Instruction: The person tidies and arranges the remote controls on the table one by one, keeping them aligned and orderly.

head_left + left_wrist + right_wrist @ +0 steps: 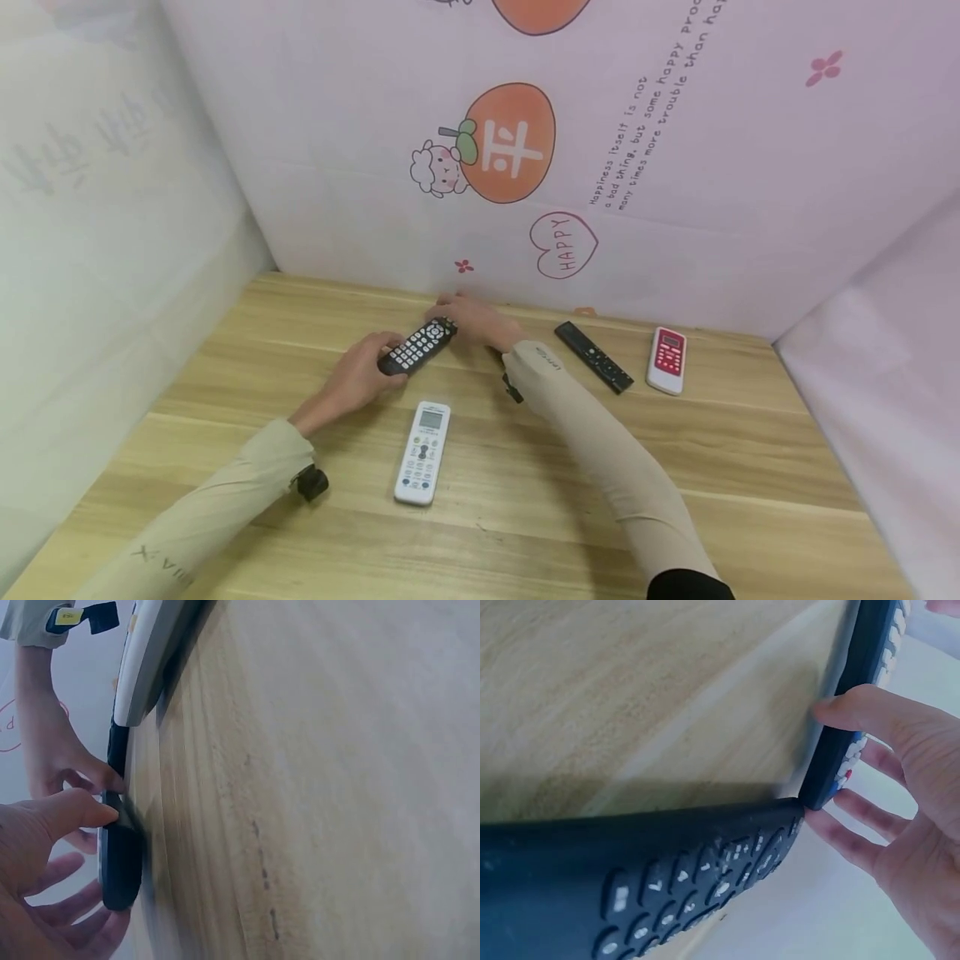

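Note:
A black remote control with white buttons (418, 346) lies slantwise near the back of the table. My left hand (352, 379) grips its near end, thumb on one side and fingers on the other, as the left wrist view shows. At the far end my right hand (476, 321) pinches the same remote between thumb and fingers (881, 825). A second black remote control (592, 847) is close below the right wrist; the right forearm hides most of it in the head view. In front of the hands lies a white remote control (422, 454) with a small screen.
Right of the right arm lie a slim black remote control (594, 357) and a white-and-red remote control (667, 360). Printed white cloth (360, 167) rises behind the wooden table (600, 517), and more white cloth hangs at both sides.

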`<state>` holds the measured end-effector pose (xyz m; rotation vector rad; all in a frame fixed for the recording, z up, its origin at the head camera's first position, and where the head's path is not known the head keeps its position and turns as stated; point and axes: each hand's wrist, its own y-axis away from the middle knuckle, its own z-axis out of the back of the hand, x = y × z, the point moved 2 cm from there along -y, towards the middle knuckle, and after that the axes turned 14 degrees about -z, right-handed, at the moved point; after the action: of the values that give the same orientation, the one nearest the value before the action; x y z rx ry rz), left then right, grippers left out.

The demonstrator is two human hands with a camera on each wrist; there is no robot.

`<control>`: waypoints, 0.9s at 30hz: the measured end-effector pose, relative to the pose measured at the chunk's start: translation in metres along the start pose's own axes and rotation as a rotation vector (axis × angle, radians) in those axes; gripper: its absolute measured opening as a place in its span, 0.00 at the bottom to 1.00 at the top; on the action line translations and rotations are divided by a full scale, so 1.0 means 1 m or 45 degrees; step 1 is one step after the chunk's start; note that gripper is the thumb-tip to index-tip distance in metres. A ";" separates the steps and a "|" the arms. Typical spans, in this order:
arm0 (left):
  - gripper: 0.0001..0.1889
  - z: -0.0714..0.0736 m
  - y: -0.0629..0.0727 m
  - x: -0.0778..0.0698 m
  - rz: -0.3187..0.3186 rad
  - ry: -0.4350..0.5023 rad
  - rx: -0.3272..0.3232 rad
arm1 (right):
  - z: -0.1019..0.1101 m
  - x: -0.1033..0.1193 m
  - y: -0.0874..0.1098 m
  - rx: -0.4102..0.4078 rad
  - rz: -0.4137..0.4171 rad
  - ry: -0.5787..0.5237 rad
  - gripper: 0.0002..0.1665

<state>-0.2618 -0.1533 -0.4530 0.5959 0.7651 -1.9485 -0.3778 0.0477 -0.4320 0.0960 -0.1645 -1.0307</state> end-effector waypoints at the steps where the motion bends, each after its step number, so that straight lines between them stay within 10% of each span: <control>1: 0.35 0.001 0.000 -0.001 -0.006 0.000 -0.004 | 0.001 0.000 0.001 -0.003 0.009 -0.010 0.35; 13: 0.34 0.001 0.008 -0.010 -0.101 -0.110 -0.005 | 0.009 0.000 0.008 -0.046 0.108 -0.042 0.35; 27: 0.27 -0.007 0.026 -0.041 -0.523 -0.523 0.049 | 0.026 0.003 0.037 -0.041 0.158 -0.059 0.38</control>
<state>-0.2201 -0.1344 -0.4372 0.0450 0.6196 -2.3626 -0.3493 0.0639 -0.3998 0.0323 -0.1937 -0.9120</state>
